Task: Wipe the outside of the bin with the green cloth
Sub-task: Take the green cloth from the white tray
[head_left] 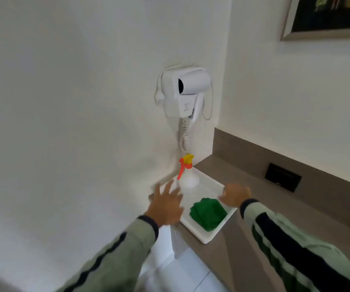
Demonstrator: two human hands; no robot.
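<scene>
A folded green cloth lies in the near part of a white tray on a brown countertop. My left hand hovers over the tray's left side with fingers spread, holding nothing. My right hand is at the tray's right rim, just beyond the cloth, fingers curled down; I cannot tell whether it grips the rim. No bin is in view.
A white spray bottle with a yellow and orange trigger stands at the tray's far end. A wall-mounted white hair dryer with a coiled cord hangs above it. A dark socket plate sits on the backsplash. A picture frame hangs at top right.
</scene>
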